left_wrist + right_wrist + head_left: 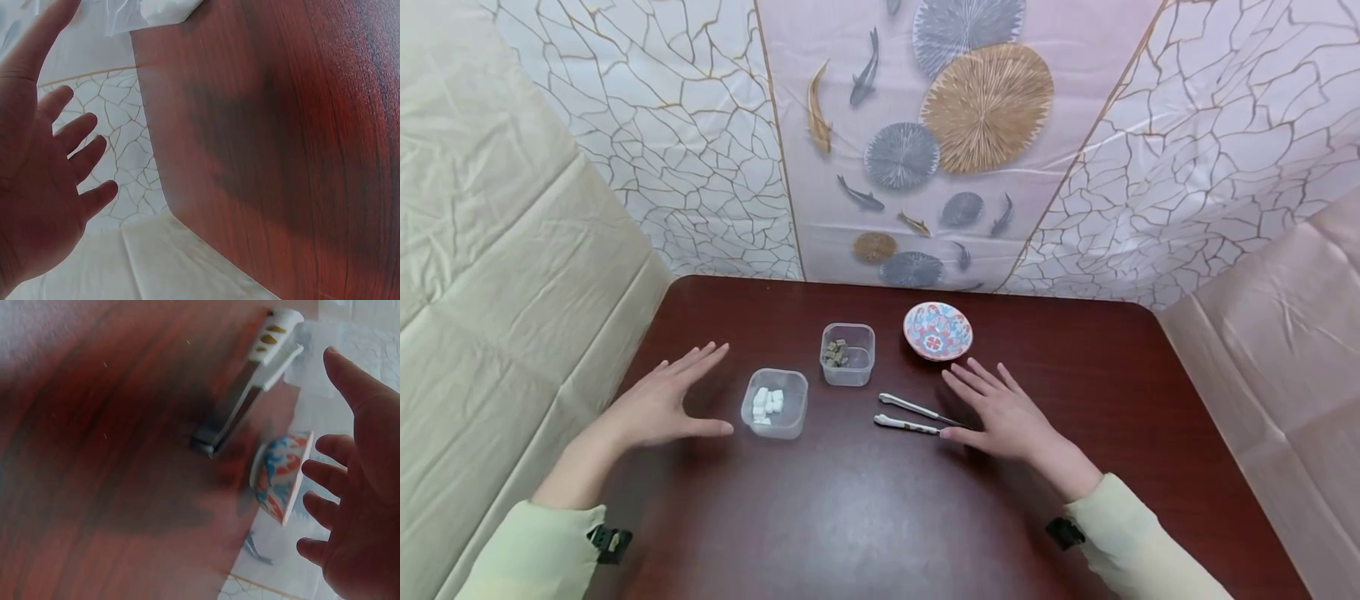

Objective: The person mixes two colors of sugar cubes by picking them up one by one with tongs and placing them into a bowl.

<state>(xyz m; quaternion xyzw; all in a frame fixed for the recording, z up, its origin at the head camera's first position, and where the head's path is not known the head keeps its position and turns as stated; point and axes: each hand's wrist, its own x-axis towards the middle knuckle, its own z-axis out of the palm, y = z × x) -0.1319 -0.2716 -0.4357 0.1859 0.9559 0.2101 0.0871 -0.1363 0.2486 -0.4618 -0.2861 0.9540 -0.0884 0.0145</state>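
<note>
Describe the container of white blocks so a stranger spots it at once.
On the reddish-brown wood-grain table, find the left hand. Immediately to its right sits a translucent, rounded-square plastic container. It holds white blocks, while the similar container farther back holds greenish-brown cubes.

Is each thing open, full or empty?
Left hand: fingers spread, holding nothing
Right hand: fingers spread, holding nothing
Nearer clear square plastic tub: open, some white cubes inside
Farther clear square plastic tub: open, some brownish cubes inside
Round red-blue patterned bowl: upright, empty
White-handled metal tongs: lying, arms spread
</note>
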